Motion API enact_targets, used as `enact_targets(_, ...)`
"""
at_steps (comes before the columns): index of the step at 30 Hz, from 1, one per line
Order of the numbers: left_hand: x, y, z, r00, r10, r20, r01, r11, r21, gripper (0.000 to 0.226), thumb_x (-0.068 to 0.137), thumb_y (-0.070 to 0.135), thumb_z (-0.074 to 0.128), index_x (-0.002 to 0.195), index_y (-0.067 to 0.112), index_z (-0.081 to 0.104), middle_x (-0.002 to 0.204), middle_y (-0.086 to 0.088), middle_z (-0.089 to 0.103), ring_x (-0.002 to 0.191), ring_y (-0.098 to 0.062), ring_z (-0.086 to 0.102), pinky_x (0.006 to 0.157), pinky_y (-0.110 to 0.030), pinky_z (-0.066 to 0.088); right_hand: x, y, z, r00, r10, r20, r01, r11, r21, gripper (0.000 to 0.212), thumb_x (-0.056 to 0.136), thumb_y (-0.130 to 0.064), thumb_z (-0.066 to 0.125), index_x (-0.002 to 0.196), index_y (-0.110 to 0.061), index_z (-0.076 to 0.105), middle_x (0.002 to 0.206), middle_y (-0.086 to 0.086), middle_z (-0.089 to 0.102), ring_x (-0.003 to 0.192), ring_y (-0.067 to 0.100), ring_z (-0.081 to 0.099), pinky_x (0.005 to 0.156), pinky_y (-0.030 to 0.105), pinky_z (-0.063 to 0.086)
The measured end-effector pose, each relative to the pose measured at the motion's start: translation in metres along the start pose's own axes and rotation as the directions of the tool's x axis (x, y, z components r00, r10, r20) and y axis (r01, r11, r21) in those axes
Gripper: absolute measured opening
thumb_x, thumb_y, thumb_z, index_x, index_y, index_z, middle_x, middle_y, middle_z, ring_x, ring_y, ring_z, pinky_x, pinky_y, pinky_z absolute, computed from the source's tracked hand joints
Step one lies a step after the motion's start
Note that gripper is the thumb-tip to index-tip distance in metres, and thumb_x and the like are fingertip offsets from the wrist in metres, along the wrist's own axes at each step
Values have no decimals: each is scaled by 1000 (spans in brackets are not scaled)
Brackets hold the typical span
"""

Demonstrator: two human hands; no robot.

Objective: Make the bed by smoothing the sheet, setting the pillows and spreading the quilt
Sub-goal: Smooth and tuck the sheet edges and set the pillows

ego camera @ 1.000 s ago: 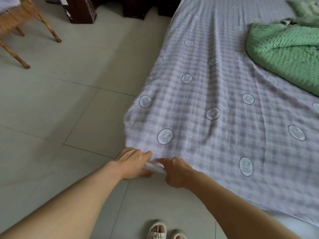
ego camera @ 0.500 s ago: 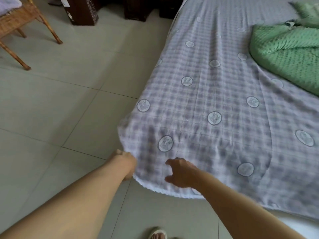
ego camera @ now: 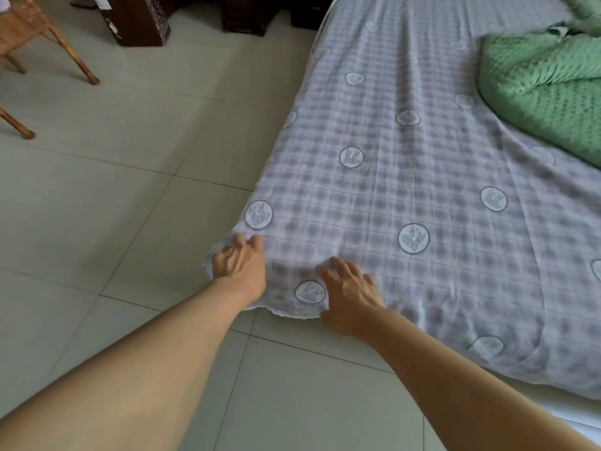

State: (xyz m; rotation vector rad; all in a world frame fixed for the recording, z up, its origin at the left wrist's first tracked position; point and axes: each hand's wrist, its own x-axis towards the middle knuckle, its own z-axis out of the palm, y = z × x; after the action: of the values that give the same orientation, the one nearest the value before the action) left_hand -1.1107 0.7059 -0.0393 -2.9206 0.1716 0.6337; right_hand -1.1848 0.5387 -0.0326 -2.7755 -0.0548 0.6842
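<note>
Head camera: A person leans over the near corner of a bed (ego camera: 553, 406), both bare arms reaching down to a lilac checked sheet (ego camera: 422, 190) printed with round rabbit medallions. The left hand (ego camera: 239, 265) sits right at the corner, where the sheet's scalloped hem hangs over the tiled floor (ego camera: 113, 206); its fingers look bent into the cloth, but blur hides whether they pinch it or merely press, so its grip cannot be told. The right hand (ego camera: 349, 292) lies just beside it along the near edge, fingers spread and relaxed on the fabric, holding nothing. The sheet covers the mattress from this corner toward the far edge, with long soft creases running toward the right. A crumpled green quilt (ego camera: 546, 83) is heaped at the far right of the bed, well apart from both hands. No pillows are in view. A wooden chair (ego camera: 39, 37) and dark furniture (ego camera: 140, 17) stand on the floor beyond.

The step in hand appears to be smoothing the sheet at this corner. Doing it well likely means drawing the hem evenly outward and down, then sweeping flat palms from the corner toward the creases, before the quilt is spread.
</note>
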Motion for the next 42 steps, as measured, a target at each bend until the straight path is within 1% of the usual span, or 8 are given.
enact_targets(10, 29, -34, 8, 993, -112, -27, 97, 938, -333, 46, 90, 11, 42, 133, 16, 26, 126, -15, 55, 110, -35, 56, 83, -38, 40, 55, -55, -4, 981, -173, -89, 169, 984, -47, 74, 86, -28, 60, 148, -22, 20, 158, 2, -5, 145, 22, -5, 117, 38, 12)
enact_targets(18, 73, -67, 37, 840, -422, 340, 515, 428, -743, 47, 103, 28, 31, 133, -5, 45, 140, -25, 45, 129, -38, 44, 103, -37, 36, 87, -83, 9, 976, -217, 29, 219, 964, -153, 84, 88, -12, 49, 152, -31, -2, 155, -1, -28, 142, 26, -26, 116, 42, -9)
enact_targets(21, 71, -74, 47, 829, -435, 350, 488, 258, -834, 38, 98, 19, 44, 123, -8, 56, 132, -25, 54, 121, -37, 51, 92, -36, 42, 91, -85, 16, 980, -198, 24, 199, 962, -187, 86, 88, -14, 48, 151, -34, -8, 154, -1, -31, 141, 27, -29, 115, 43, -11)
enact_targets(25, 63, -84, 51, 854, -386, 348, 368, -25, -930, 7, 81, 7, 62, 77, 2, 65, 80, -13, 59, 71, -26, 54, 53, -28, 35, 91, -87, 17, 981, -192, 39, 196, 951, -239, 87, 88, -16, 48, 150, -34, -10, 153, -1, -32, 141, 28, -28, 115, 42, -11)
enact_targets(29, 59, -93, 43, 860, -281, 426, 318, -358, -878, 15, 56, 19, 52, 66, 8, 52, 80, -10, 51, 75, -22, 46, 61, -28, 35, 89, -91, 12, 983, -177, 53, 185, 955, -233, 85, 88, -18, 48, 151, -33, -8, 153, -1, -32, 141, 28, -27, 116, 42, -9)
enact_targets(31, 56, -93, 37, 903, -157, 400, 287, -471, -834, 13, 70, 17, 48, 70, 7, 56, 73, -6, 60, 68, -22, 54, 62, -27, 39, 87, -94, 10, 984, -169, 60, 178, 959, -219, 83, 90, -20, 48, 151, -33, -6, 154, -1, -31, 142, 28, -27, 116, 42, -8)
enact_targets(36, 56, -91, 33, 916, -67, 395, 300, -538, -788, 32, 98, 28, 42, 90, 7, 66, 89, -8, 71, 85, -22, 66, 77, -32, 52, 86, -97, 7, 985, -152, 81, 166, 961, -219, 84, 90, -18, 48, 151, -32, -7, 154, -1, -30, 141, 28, -27, 118, 42, -7)
enact_targets(42, 50, -84, 31, 948, 3, 317, 288, -424, -858, 29, 86, -10, 53, 74, 15, 44, 76, -5, 56, 68, -17, 58, 65, -27, 46, 82, -99, 7, 985, -141, 104, 161, 963, -216, 83, 91, -23, 48, 152, -28, -7, 155, -2, -29, 142, 27, -26, 118, 41, -4)
